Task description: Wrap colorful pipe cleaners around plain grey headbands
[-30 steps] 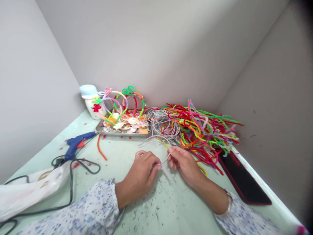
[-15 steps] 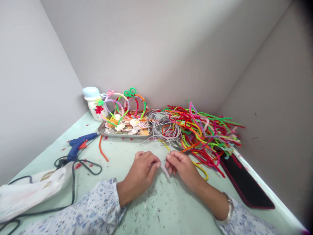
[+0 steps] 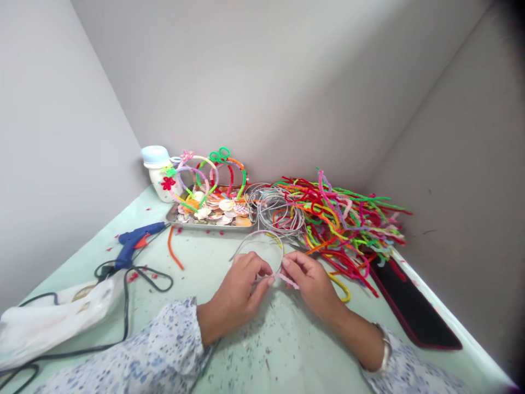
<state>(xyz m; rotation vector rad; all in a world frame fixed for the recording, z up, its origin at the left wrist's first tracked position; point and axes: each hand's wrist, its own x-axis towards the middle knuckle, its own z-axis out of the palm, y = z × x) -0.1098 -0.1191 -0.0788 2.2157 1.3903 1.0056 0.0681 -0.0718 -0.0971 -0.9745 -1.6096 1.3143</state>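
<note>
A pale pink pipe cleaner [image 3: 288,282] lies across the end of a grey metal headband [image 3: 282,241], which arches up and back from between my hands. My left hand [image 3: 248,282] is closed, thumb and index finger pinching the pipe cleaner where it meets the band. Close on the other side, my right hand [image 3: 309,279] is closed too, its thumb and index finger pinching the headband. The pipe cleaner's loose end points right, beneath my right fingers. Finger contact there is partly hidden.
A metal tray [image 3: 209,226] of shells holds finished colourful headbands, beside a white jar [image 3: 159,178]. Grey bands [image 3: 283,216] and a heap of pipe cleaners [image 3: 348,219] lie right of it. A blue glue gun [image 3: 133,243] with its cord, a white bag [image 3: 61,323] and a black pad [image 3: 414,309] flank my arms.
The pipe cleaner's loose end has swung from pointing down to pointing right, under my right fingers. The headband's arc has turned and stands more visible above my hands.
</note>
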